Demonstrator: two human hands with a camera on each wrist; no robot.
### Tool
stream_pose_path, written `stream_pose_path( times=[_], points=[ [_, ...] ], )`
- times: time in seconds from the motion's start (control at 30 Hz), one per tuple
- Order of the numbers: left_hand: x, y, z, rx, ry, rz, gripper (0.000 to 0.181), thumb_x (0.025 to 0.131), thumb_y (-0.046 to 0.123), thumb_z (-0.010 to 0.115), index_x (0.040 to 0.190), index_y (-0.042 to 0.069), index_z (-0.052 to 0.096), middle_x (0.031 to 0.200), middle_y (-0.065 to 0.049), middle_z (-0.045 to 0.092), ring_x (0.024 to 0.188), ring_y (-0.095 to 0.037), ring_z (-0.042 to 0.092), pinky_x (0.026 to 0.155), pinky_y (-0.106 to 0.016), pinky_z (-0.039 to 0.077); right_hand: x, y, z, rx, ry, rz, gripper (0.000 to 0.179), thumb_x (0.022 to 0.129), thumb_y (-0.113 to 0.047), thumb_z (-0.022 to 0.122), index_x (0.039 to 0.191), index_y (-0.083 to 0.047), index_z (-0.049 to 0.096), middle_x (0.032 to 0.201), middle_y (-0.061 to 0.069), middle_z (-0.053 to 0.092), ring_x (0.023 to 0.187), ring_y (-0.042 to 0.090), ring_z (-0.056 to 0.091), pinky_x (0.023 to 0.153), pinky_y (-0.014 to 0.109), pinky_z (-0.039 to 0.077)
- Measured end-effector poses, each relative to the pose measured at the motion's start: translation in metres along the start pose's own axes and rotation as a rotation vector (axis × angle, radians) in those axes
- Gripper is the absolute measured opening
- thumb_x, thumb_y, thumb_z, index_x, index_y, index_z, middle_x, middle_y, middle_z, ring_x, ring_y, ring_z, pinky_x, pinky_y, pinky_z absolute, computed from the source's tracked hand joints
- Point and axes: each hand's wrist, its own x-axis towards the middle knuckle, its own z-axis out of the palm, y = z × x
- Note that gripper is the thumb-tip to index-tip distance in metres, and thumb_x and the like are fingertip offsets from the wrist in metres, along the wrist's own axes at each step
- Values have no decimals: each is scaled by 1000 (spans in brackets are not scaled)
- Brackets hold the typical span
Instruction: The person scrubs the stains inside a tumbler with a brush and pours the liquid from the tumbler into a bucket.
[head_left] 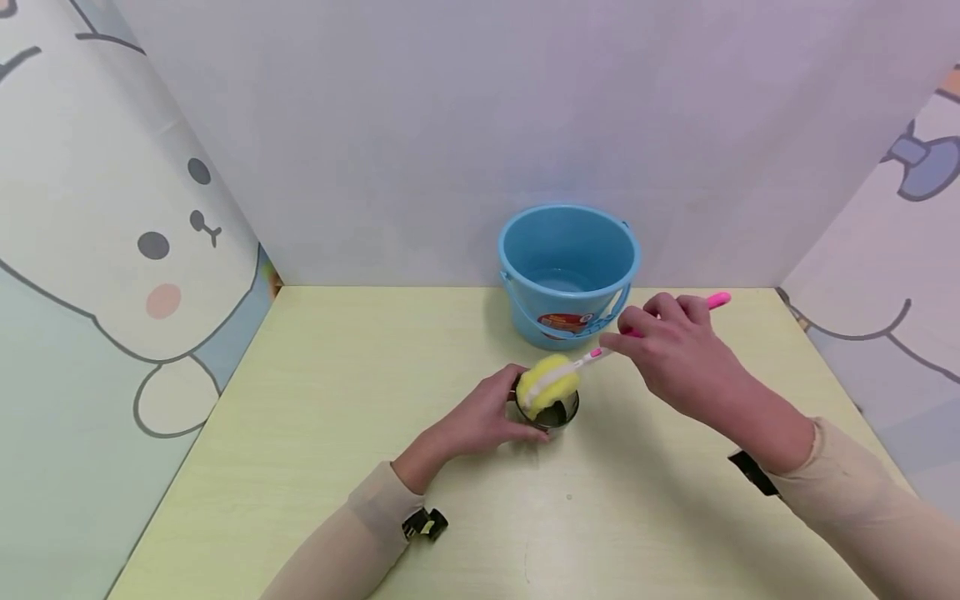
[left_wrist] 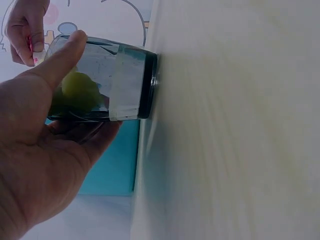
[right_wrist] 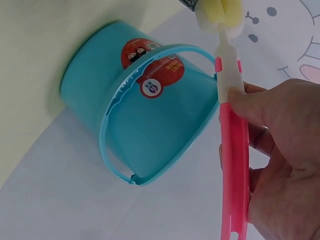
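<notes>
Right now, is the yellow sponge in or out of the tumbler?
Partly in: the yellow sponge shows through the clear tumbler, and some sticks above its rim.

head view looks down; nearer wrist views share the brush (right_wrist: 234,145).

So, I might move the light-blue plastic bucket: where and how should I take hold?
Probably the notched middle of its curved blue plastic handle, coming from the near side, hooking it from below: the bucket stands upright, and the handle hangs down on that side.
</notes>
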Motion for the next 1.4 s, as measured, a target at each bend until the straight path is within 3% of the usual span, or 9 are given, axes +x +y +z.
stream_pose_path(
  times=[0.27,0.77,1.0,1.4],
  points=[
    [-1,1,0,3,-1,-20,83,82,33,95,146,9,48,136,-1,60,127,-16,60,109,-30,50,-7,9,5,25,43,5,52,70,4,95,113,-21,81,99,6,63,95,38,56,81,57,39],
    [-1,0,-1,17,-7,-4,87,83,33,94,150,9,45,144,-2,58,131,-17,58,111,-30,49,-26,33,10,70,16,59,48,73,1,94,110,-26,81,103,3,67,97,35,57,76,54,36],
    [0,-1,-1,9,-4,21,85,82,30,95,148,9,46,144,-2,59,131,-17,58,110,-29,49,-37,41,13,96,18,82,48,74,3,93,111,-25,82,103,3,68,97,34,57,75,54,36],
    [0,-1,0,11,0,12,83,83,29,95,148,10,46,145,-4,59,133,-19,57,111,-30,49,-50,53,17,128,66,76,48,71,3,94,110,-21,83,100,2,68,93,31,57,72,52,35]
  ],
)
